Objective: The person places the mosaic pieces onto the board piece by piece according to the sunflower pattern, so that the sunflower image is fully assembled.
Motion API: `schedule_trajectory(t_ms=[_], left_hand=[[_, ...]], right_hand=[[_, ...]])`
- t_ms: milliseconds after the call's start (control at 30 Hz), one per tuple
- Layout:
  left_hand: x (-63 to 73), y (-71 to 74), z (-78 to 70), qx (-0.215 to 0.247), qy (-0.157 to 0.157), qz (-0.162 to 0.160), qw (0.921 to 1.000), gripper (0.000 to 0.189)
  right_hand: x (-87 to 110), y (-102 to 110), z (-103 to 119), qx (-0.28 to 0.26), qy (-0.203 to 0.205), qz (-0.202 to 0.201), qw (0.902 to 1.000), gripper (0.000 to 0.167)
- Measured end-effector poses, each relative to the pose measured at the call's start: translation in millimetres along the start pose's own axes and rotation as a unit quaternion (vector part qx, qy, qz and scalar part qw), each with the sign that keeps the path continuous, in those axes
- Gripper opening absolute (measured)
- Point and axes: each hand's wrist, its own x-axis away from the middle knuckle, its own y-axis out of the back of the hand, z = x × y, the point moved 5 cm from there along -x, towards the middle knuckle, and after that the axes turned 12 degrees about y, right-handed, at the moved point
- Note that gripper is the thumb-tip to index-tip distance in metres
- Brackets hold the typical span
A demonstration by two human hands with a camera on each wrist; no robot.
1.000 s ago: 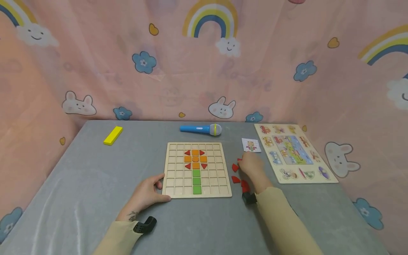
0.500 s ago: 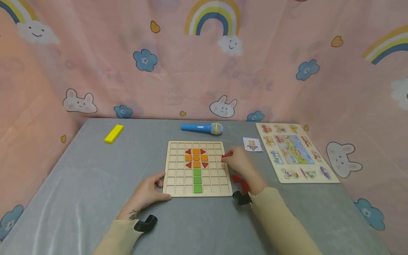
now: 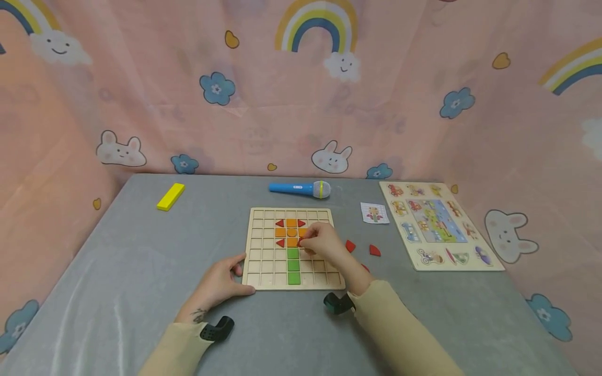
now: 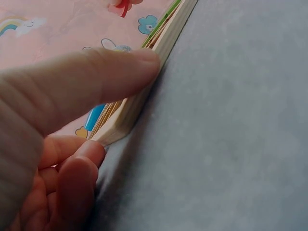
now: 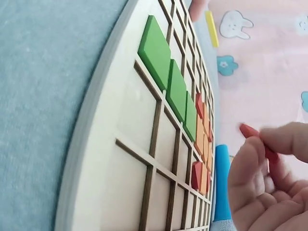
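Much of the pattern is already sitting on the wooden board [image 3: 261, 266], which is lying on the grey table [image 3: 117, 250]. Four orange squares [image 3: 291, 223] are making a cross around an orange circle [image 3: 291, 233], red triangles [image 3: 280, 243] are sitting at its corners, and three green squares [image 3: 293, 265] are making a line below, like a stem. The job is looking more than half done. The right hand [image 3: 326, 244] is pinching a red piece [image 5: 249, 130] with its fingers and hovering over the board — the piece is not yet touching it. Three more red pieces [image 3: 350, 246] are lying on the table to the right of the board, so those are probably what is left. The left hand [image 3: 218, 279] is holding the board at its near left corner, thumb along the front edge, fingers curling by the side. The right hand is getting in the way a bit, hiding the lower right of the cross from above, and the right arm [image 3: 395, 318] is partly covering one loose red piece. A little card [image 3: 374, 213] is showing a tiny picture — maybe a flower, but it is too small to tell. Farther off, a blue toy microphone [image 3: 299, 189], a yellow block [image 3: 171, 197] and a picture puzzle [image 3: 435, 227] are resting on the table, out of the way.
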Motion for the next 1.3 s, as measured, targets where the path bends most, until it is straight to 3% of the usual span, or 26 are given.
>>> schedule_trajectory(t_ms=[167, 333, 467, 600, 733, 967, 1300], left_hand=[[0.1, -0.2, -0.7, 0.003, 0.002, 0.001, 1.0000, 0.089], [-0.1, -0.7, -0.8, 0.005, 0.003, 0.002, 1.0000, 0.090], [-0.2, -1.3, -1.0, 0.003, 0.003, 0.002, 1.0000, 0.090], [-0.3, -0.9, -0.6, 0.000, 0.002, 0.001, 1.0000, 0.089], [-0.7, -0.3, -0.1, -0.003, -0.001, -0.002, 1.0000, 0.089], [-0.9, 0.3, -0.8, -0.005, -0.002, -0.002, 1.0000, 0.089], [-0.1, 0.5, -1.5, -0.005, -0.003, 0.002, 1.0000, 0.089]], right_hand=[[-0.3, -1, 2, -0.013, -0.004, -0.013, 0.9998, 0.023], [-1.4, 0, -2, 0.016, -0.007, -0.022, 0.9996, 0.001], [-0.7, 0, -11, 0.001, -0.037, -0.015, 0.9992, 0.009], [0.2, 0, -15, -0.024, -0.055, -0.006, 0.9982, 0.004], [0.7, 0, -15, -0.027, -0.067, 0.008, 0.9974, 0.019], [1.2, 0, -14, 0.042, -0.043, 0.024, 0.9979, 0.004], [0.0, -1, -18, 0.093, -0.040, 0.038, 0.9942, 0.007]])
